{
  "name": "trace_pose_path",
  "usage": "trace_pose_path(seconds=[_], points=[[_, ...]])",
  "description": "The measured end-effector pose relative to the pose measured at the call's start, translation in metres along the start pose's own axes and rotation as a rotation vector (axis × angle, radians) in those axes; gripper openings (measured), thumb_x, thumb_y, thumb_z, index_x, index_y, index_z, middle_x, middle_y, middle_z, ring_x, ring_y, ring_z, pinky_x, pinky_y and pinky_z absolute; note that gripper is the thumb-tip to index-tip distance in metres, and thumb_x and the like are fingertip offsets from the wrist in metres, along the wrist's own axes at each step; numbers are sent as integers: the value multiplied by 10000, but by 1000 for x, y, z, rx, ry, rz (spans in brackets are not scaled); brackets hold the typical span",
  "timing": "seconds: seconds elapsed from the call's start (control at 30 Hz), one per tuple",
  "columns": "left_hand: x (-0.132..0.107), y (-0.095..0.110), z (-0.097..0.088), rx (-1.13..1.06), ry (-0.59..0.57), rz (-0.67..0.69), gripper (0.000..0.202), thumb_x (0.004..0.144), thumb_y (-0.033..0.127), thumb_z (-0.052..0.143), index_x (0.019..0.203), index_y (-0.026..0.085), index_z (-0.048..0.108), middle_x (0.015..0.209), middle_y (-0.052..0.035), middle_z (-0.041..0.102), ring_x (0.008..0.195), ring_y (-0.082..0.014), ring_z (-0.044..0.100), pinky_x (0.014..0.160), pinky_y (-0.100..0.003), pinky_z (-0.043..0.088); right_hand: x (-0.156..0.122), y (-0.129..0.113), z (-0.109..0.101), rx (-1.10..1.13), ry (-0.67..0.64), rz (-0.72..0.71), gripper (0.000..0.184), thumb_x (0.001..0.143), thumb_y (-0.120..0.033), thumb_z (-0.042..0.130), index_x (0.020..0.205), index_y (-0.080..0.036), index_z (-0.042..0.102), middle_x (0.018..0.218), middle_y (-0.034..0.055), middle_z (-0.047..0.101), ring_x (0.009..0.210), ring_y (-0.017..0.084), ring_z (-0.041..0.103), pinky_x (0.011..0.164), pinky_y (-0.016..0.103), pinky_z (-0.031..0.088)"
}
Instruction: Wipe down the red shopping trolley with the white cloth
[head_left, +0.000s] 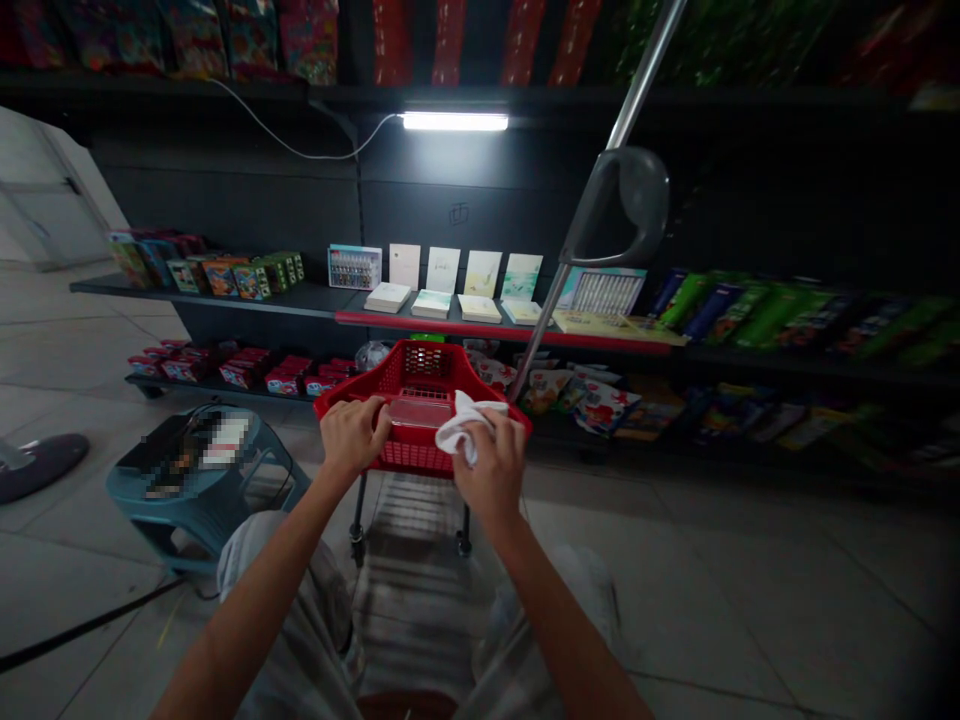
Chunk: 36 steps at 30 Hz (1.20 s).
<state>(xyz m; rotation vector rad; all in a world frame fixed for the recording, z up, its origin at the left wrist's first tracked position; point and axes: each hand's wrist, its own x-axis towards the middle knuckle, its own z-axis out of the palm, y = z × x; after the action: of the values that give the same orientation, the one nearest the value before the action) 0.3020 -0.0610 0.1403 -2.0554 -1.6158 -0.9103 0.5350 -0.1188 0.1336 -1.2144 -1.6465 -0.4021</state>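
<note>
A red plastic shopping basket [405,375] on a small wheeled frame stands in front of me on the tiled floor. My left hand [354,432] is closed over the basket's near rim on the left side. My right hand [491,465] is closed on a crumpled white cloth [461,425] and presses it against the near rim on the right. A clear plastic panel lies inside the basket between the two hands. A grey handle [622,205] on a metal pole rises from the basket toward the upper right.
Dark shelves [300,298] behind the basket hold notebooks, colour boxes and toy packs, lit by a strip lamp [454,121]. A teal plastic stool [202,480] with items on it stands at my left. A black cable runs across the floor at lower left.
</note>
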Motion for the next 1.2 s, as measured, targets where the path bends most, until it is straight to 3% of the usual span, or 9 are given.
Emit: trace_pose_path(seconds=[0.13, 0.23, 0.57, 0.7, 0.9, 1.03, 1.2], points=[[2, -10, 0, 1, 13, 40, 398, 1020, 423, 435, 1033, 216, 775, 757, -75, 732, 715, -235, 653, 720, -358, 377, 9, -43, 21, 60, -104, -29, 128, 918, -226, 655, 1041, -223, 689, 1267, 114, 612, 1128, 286, 523, 1018, 438, 458], [6, -22, -1, -24, 15, 74, 410, 1021, 426, 430, 1042, 213, 780, 744, -72, 727, 699, -231, 649, 707, -354, 379, 23, -49, 20, 95, -167, -58, 134, 897, -205, 682, 1030, -227, 689, 1245, 98, 625, 1123, 280, 528, 1005, 422, 462], [11, -59, 7, -83, 33, 134, 412, 1014, 416, 423, 1056, 215, 780, 777, -62, 761, 729, -219, 682, 749, -343, 428, 36, 18, -17, 71, -292, 19, 165, 870, -171, 654, 1024, -228, 673, 1179, 80, 629, 1105, 266, 556, 1001, 405, 472], [13, -64, 8, -123, 42, 132, 429, 997, 421, 411, 1014, 216, 787, 770, -64, 769, 723, -223, 686, 751, -347, 441, 37, 25, -23, 54, -309, 14, 180, 871, -169, 642, 1041, -223, 666, 1163, 81, 630, 1097, 265, 562, 972, 394, 485], [21, -72, 11, -171, 19, 55, 419, 949, 445, 432, 969, 225, 788, 797, -71, 776, 760, -235, 688, 758, -345, 436, 28, -25, -4, -25, -211, 13, 220, 853, -129, 662, 1053, -220, 663, 1172, 97, 638, 1061, 294, 533, 947, 446, 485], [33, -91, 8, -259, -71, 62, 459, 924, 480, 410, 939, 214, 784, 790, -73, 753, 768, -232, 667, 784, -350, 459, 29, -58, 6, -16, -268, -40, 260, 864, -164, 704, 1105, -243, 649, 1210, 103, 625, 1060, 301, 531, 895, 452, 507], [40, -106, 14, -359, -27, 61, 481, 957, 435, 336, 974, 206, 759, 1047, -109, 746, 1091, -263, 626, 1082, -445, 422, 34, -76, 8, 26, -381, -71, 314, 861, -230, 760, 1143, -270, 628, 1229, 98, 605, 1073, 304, 543, 835, 438, 547]])
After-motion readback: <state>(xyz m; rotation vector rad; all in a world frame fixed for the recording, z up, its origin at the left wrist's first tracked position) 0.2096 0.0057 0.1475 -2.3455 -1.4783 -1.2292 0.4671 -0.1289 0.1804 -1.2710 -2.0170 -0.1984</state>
